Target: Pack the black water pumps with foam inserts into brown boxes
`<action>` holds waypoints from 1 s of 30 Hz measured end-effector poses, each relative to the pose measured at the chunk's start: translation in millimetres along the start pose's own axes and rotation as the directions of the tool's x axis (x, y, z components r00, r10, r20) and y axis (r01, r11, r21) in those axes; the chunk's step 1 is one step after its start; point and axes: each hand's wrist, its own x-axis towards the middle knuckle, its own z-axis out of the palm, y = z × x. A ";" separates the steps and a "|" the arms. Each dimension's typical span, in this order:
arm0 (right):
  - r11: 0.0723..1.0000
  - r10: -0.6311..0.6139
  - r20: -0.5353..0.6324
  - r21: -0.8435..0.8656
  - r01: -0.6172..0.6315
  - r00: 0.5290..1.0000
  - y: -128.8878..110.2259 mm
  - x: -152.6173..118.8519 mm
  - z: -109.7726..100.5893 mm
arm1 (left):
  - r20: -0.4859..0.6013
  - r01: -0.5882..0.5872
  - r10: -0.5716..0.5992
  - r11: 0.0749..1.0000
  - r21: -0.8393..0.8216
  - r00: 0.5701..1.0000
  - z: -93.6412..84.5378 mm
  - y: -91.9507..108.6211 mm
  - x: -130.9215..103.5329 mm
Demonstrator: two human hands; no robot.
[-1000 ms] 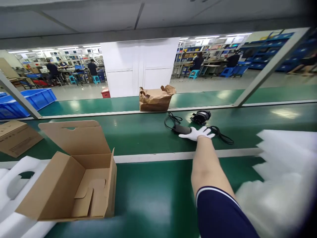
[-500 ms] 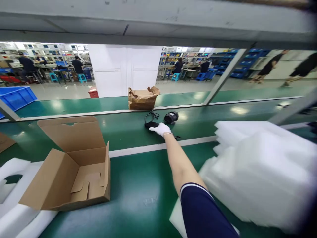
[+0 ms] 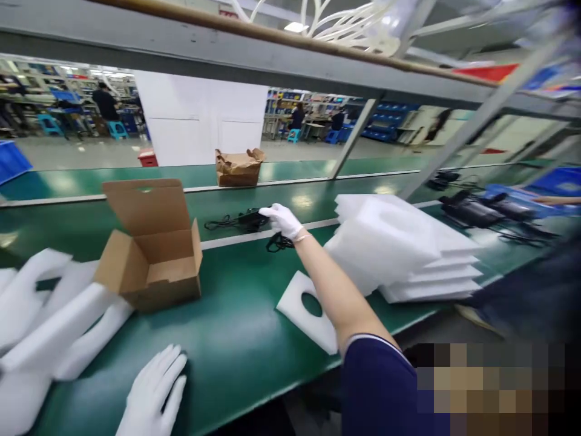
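Observation:
My right hand [image 3: 282, 220], in a white glove, reaches over the belt with its fingers closed at the end of a black corded device [image 3: 250, 220]. The fingers partly hide that end. One looped cord trails to its left, and a black cord bundle [image 3: 278, 243] hangs or lies just below the hand. My left hand [image 3: 154, 390], also gloved in white, is low over the green surface with fingers stretched out and nothing in it. Ahead of it stands an open cardboard box [image 3: 164, 290], its lid raised.
White foam pieces [image 3: 68, 327] lie left of the box. A foam sheet with a round hole [image 3: 293, 301] lies under my right forearm, beside stacked foam [image 3: 394, 242]. A torn paper bag [image 3: 239, 169] stands behind. Black devices [image 3: 481, 209] and another person's hand [image 3: 554, 200] are at right.
My view has turned right and my left hand has come into sight. The right hand stays at the black corded device; the round black item beside it no longer shows.

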 end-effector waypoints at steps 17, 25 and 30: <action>0.884 0.079 0.575 -0.418 0.209 0.814 30.0 -183.7 17.5 | 0.688 0.255 -0.118 0.962 -0.100 0.716 119.8 26.2 226.5; 0.673 0.156 0.690 -0.598 0.435 0.707 18.1 -166.7 33.2 | 0.743 0.136 -0.103 0.991 0.017 0.661 128.7 15.7 208.4; 0.506 0.088 0.744 -0.607 0.613 0.663 -4.8 -150.5 23.6 | 0.601 0.058 -0.146 0.985 0.164 0.786 78.5 38.6 189.7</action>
